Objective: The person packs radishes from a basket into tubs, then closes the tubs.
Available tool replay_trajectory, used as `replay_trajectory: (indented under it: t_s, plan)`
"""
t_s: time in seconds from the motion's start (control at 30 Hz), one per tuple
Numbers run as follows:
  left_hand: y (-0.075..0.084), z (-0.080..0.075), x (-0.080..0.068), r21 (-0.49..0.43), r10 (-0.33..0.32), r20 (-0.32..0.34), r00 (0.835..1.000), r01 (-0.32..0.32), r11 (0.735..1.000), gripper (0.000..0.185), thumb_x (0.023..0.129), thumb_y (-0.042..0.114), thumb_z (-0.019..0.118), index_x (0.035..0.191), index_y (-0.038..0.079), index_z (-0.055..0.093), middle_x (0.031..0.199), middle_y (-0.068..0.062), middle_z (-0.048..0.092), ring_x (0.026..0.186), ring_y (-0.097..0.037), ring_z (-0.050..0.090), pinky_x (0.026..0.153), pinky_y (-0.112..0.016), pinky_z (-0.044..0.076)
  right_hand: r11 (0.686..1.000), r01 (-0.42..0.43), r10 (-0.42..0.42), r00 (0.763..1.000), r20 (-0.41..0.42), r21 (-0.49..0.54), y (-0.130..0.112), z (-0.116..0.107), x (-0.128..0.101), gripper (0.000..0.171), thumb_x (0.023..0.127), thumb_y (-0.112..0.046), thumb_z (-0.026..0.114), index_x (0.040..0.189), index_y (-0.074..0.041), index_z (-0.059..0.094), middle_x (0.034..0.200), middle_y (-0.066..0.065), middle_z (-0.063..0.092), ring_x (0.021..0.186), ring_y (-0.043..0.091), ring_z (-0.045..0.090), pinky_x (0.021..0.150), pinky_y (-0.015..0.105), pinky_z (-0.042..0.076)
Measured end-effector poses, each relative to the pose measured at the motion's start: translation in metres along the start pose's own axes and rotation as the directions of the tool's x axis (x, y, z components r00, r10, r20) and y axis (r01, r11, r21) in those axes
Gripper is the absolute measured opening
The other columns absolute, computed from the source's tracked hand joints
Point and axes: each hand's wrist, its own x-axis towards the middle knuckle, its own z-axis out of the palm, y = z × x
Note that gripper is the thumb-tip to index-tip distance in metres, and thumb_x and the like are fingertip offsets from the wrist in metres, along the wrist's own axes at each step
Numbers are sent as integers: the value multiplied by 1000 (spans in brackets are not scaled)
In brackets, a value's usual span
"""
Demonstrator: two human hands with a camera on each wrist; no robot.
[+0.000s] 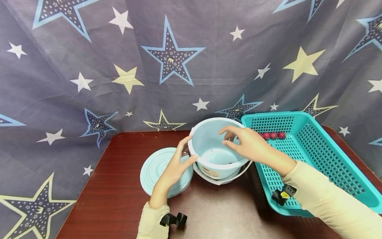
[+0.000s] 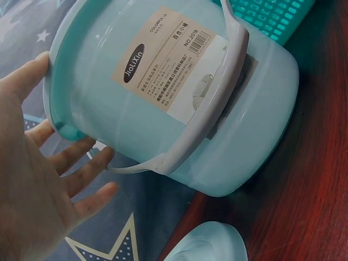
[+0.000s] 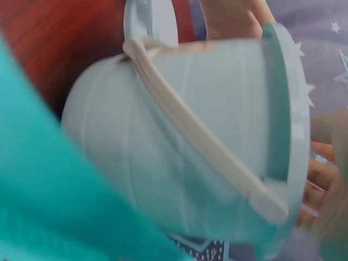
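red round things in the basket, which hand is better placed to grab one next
Probably the right hand: it is over the bucket, on the side nearer the turquoise basket and its red round things, and appears empty. The left hand is at the bucket's opposite rim, farther away.

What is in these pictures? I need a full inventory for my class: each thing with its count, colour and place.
Bucket: one, pale blue, on the table beside the basket
Bucket handle: one, whitish, lowered against the bucket
Label: one, mainly tan, on the bucket's side
Lid: one, pale blue, left of the bucket
Basket: one, turquoise, right of the bucket
Round items: at least three, red, in the basket
Table: one, reddish brown, underneath
Star-patterned cloth: one, grey, behind the table
Wrist devices: two, black, at the sleeves
Sleeves: two, cream, on the arms
Left hand: one, at the bucket's rim
Right hand: one, over the bucket's opening
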Motion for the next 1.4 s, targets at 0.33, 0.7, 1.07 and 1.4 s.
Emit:
replay_trajectory:
  t_s: [0.33,0.7,1.07,1.4]
  plan:
    - [0,0,0,-4,2,0,1000,-2,1000,64,98,20,62,153,23,30,143,-9,45,124,-25,45,105,-53,33,995,-91,95,990,-105,43,31,-24,-8,24,98,-20,64,120,-12,65,97,5,73,86,21,65,72,42,51]
    - [1,0,0,-9,-6,2,1000,6,1000,64,98,20,62,153,23,30,146,-10,43,126,-24,44,106,-54,32,985,-170,173,977,-124,38,68,-41,-20,27,100,-26,61,124,-13,62,102,8,70,86,23,64,65,39,47]
    - [0,1,-1,-10,-14,5,1000,14,1000,65,98,20,62,154,24,29,148,-8,41,127,-24,43,106,-53,32,967,-253,255,961,-106,29,116,-46,-38,33,102,-32,57,125,-8,62,104,16,69,86,29,66,59,37,49]
    - [-1,0,0,-32,-8,13,1000,9,999,65,98,22,61,154,22,29,149,-9,39,129,-31,41,107,-57,29,924,-381,381,923,-64,-3,151,-47,-49,42,103,-33,53,129,0,57,112,26,66,99,40,63,74,53,51]
